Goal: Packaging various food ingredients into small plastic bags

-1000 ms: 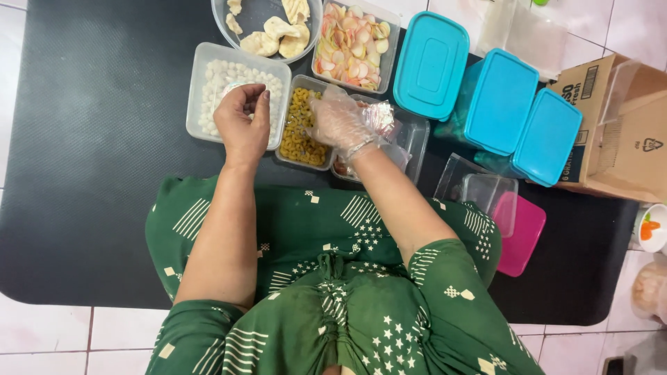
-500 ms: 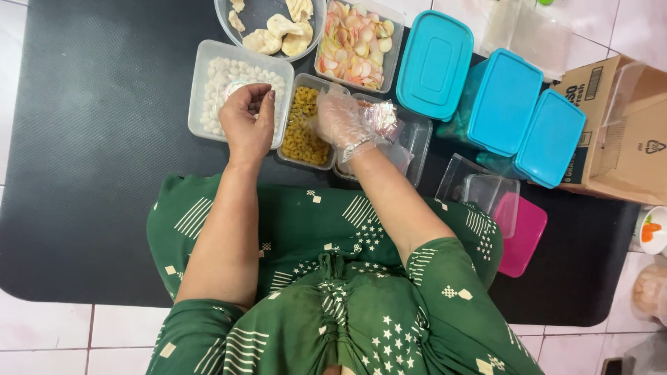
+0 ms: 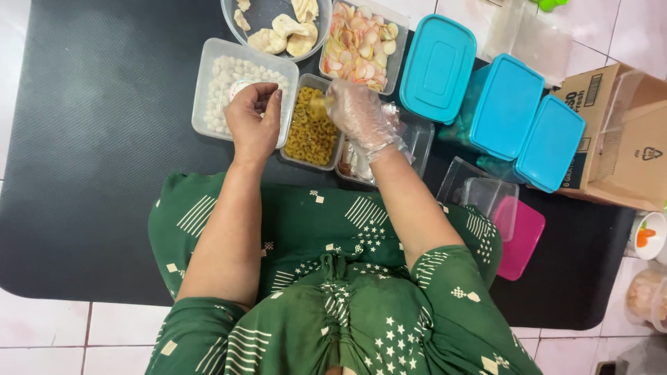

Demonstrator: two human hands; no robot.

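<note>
My left hand (image 3: 254, 123) is curled around a small white round cup (image 3: 242, 87), held over the rim between a tub of white pellets (image 3: 217, 78) and a tub of yellow curled pieces (image 3: 310, 136). My right hand (image 3: 363, 115) wears a clear plastic glove. It pinches a few yellow pieces (image 3: 318, 105) above the yellow tub, close to the left hand. Under the right wrist lies a clear tub (image 3: 417, 136) with crumpled plastic in it.
A round bowl of pale crackers (image 3: 244, 28) and a tub of pink-and-white chips (image 3: 361, 43) stand behind. Three teal-lidded boxes (image 3: 438, 66) sit to the right, then a cardboard box (image 3: 618, 139). Empty clear tubs (image 3: 486, 196) and a pink lid (image 3: 521, 239) lie on the black mat (image 3: 97, 139).
My right hand moved left from the clear tub to above the yellow tub and now pinches yellow pieces. The left hand has hardly moved.
</note>
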